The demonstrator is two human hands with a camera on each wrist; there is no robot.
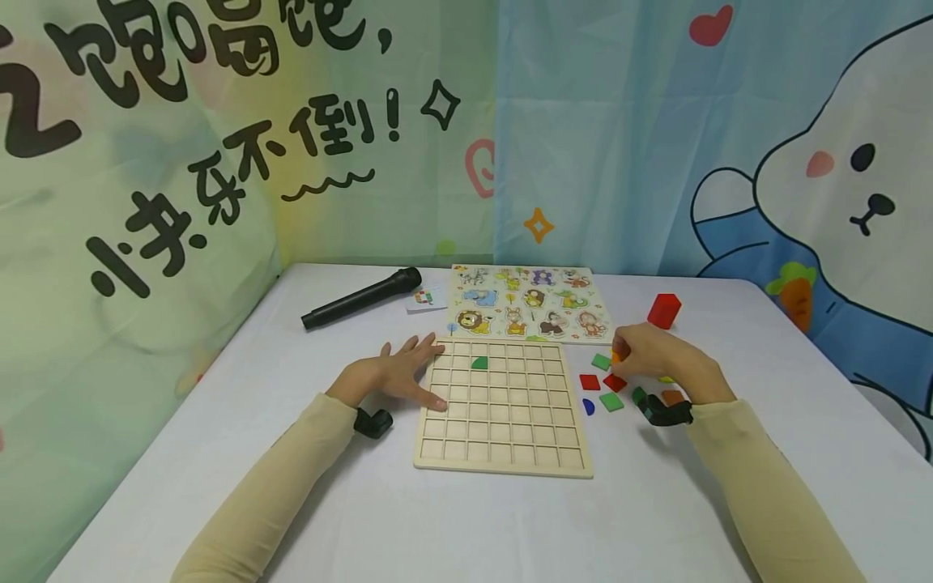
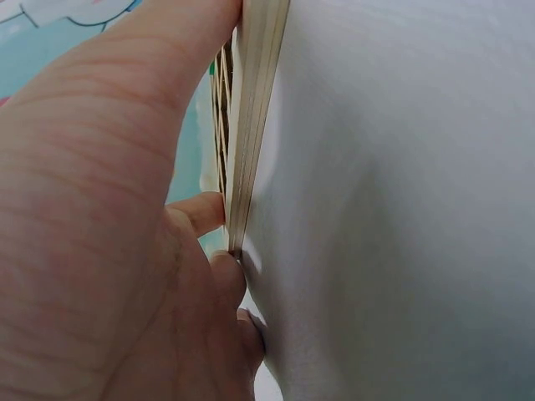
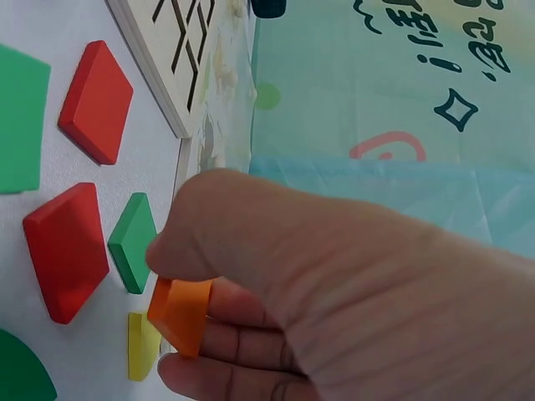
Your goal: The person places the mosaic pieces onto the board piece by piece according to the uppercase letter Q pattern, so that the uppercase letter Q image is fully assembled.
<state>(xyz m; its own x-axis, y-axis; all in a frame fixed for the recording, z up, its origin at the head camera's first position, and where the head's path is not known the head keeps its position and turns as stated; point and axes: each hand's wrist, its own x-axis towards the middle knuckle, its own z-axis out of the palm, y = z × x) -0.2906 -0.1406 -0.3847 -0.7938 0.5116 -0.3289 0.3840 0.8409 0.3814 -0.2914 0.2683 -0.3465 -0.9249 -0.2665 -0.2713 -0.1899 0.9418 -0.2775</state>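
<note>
A pale wooden grid board [image 1: 503, 467] lies flat in the middle of the table, with one green quarter-round piece [image 1: 479, 363] in a cell near its top. My left hand [image 1: 397, 374] rests on the board's left edge with fingers spread; the left wrist view shows that edge [image 2: 257, 100] close to the thumb. To the right of the board, my right hand [image 1: 659, 356] pinches an orange block [image 3: 178, 313] between thumb and fingers. Around it lie red pieces [image 3: 68, 251], green pieces [image 3: 134, 242], a yellow piece [image 3: 142, 344] and a blue half-round piece [image 1: 589, 406].
Behind the grid board lies an animal picture board [image 1: 528, 301]. A black microphone-like stick [image 1: 360, 300] and a small card [image 1: 427, 300] lie at the back left. A red box-shaped block [image 1: 664, 311] stands at the back right. Printed curtains [image 1: 598, 121] hang behind the table.
</note>
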